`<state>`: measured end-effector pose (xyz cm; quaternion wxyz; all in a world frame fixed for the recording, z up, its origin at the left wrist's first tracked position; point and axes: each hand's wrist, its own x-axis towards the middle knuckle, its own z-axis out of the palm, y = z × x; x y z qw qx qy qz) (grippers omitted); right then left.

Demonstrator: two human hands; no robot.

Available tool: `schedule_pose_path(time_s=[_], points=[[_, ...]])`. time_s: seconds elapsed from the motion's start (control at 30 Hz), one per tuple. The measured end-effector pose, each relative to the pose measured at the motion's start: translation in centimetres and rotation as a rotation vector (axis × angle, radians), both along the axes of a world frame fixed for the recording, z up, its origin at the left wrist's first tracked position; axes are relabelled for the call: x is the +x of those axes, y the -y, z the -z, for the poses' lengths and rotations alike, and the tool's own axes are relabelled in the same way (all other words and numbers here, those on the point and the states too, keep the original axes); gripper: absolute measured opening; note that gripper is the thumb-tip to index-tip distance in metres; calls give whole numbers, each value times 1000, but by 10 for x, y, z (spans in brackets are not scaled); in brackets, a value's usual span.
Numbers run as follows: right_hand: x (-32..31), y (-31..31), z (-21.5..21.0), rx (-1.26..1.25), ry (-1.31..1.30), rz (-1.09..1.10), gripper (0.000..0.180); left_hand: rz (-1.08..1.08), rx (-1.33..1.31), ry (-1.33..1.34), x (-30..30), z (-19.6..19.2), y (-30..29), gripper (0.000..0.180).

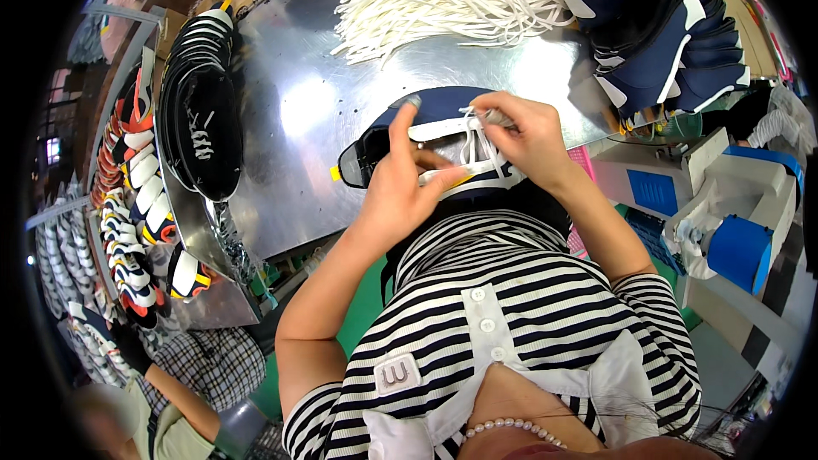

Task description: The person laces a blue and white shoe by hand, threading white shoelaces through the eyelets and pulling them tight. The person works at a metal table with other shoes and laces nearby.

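In front of my body lies a navy shoe upper (pixel 460 98), on its side along the near edge of the metal table. It has a white eyelet panel and a yellow tab at its left end. My left hand (pixel 400 179) grips the upper around its opening. One finger with a grey covering at its tip reaches over the far side, and other fingers are partly hidden inside. A white shoelace (pixel 470 145) runs across the eyelets. My right hand (pixel 528 136) pinches the lace near the far row of eyelets, its fingertips close together.
A pile of white laces (pixel 452 4) spreads over the far part of the metal table (pixel 281 196). Stacked navy uppers (pixel 665 43) stand at right, nested black ones (pixel 200 119) at left. Beyond are orange-and-white shoe parts (pixel 136 196), a beige-and-blue machine (pixel 724 221) and a co-worker (pixel 170 400).
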<state>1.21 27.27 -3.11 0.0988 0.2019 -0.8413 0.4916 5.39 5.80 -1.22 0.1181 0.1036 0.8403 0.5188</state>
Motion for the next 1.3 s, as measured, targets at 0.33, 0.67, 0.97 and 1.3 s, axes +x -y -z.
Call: schedule_pose_path(time_s=[0.33, 0.67, 0.97, 1.3], points=[[1, 2, 4, 159, -12, -189, 37, -159, 81, 90, -7, 10, -5, 53], [7, -7, -18, 338, 113, -277, 47, -385, -6, 29, -16, 15, -23, 42], [9, -15, -30, 25, 455, -165, 34, -364, 162, 112, -12, 3, -28, 36], [-4, -8, -11, -218, 578, -246, 26, -364, 2, -89, -6, 20, -27, 36]])
